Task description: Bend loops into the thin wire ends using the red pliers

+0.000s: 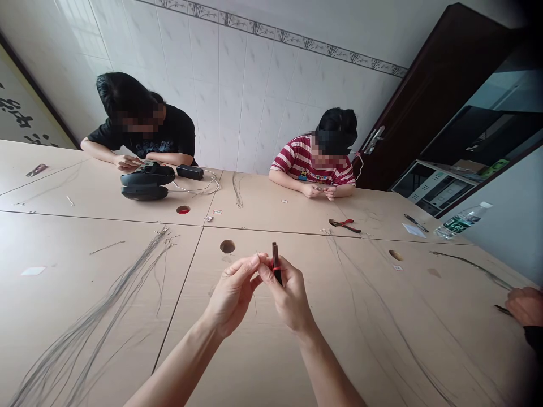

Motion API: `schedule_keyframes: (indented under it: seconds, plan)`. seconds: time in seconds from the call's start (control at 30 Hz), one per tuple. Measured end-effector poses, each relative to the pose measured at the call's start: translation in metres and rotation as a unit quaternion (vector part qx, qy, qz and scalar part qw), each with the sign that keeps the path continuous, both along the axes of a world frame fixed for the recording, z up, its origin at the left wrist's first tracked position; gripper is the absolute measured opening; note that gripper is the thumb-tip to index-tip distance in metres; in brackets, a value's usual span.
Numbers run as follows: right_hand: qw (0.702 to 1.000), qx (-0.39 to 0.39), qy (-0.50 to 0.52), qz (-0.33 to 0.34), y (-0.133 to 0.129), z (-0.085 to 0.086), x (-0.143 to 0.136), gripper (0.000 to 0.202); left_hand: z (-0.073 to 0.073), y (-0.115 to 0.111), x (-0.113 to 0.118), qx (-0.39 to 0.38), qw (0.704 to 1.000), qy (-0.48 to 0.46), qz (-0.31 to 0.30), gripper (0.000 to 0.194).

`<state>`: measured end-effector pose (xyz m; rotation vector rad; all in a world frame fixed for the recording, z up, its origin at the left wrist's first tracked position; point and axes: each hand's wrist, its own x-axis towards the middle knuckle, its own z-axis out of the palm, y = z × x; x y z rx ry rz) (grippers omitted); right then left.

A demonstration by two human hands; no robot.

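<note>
My left hand (232, 297) is closed, thumb and forefinger pinching a thin wire (255, 305) whose loose end hangs below the fingers. My right hand (293, 294) is wrapped around small pliers (275, 261) with red and black handles, jaws pointing up. The two hands meet above the table, fingertips close together near the wire. A long bundle of thin grey wires (123, 277) lies to the left, its far ends carrying small pieces too tiny to make out. More loose wires (382, 305) run along the table on the right.
Two people sit across the pale table (237, 362); another person's hand (526, 305) is at the right edge. Red-handled pliers (345, 225), a water bottle (464, 220), a pen (416, 223) and a black headset-like device (146, 181) lie farther back. Round holes (227, 246) pierce the tabletop.
</note>
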<state>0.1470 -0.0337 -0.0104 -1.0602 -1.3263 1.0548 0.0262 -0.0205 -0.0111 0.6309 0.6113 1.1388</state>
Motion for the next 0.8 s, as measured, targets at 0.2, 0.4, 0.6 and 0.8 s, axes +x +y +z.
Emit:
schedule_keyframes:
  seconds: [0.2, 0.4, 0.6, 0.8]
  plan:
    - [1.0, -0.002, 0.004, 0.016, 0.0, -0.003, 0.0, 0.022, -0.006, 0.0, 0.001, -0.008, 1.0, -0.003, 0.008, 0.014]
    - [0.999, 0.029, 0.001, 0.017, -0.003, 0.001, 0.006, 0.022, -0.003, -0.002, 0.002, 0.013, 1.0, 0.022, 0.004, 0.019]
    - [0.996, 0.044, -0.048, -0.06, -0.012, 0.008, 0.053, 0.027, -0.013, -0.006, -0.006, -0.029, 0.989, 0.123, -0.071, 0.031]
    - [0.974, 0.074, -0.073, -0.201, -0.067, 0.026, 0.155, 0.021, -0.034, -0.004, -0.015, -0.016, 0.963, 0.24, -0.125, 0.032]
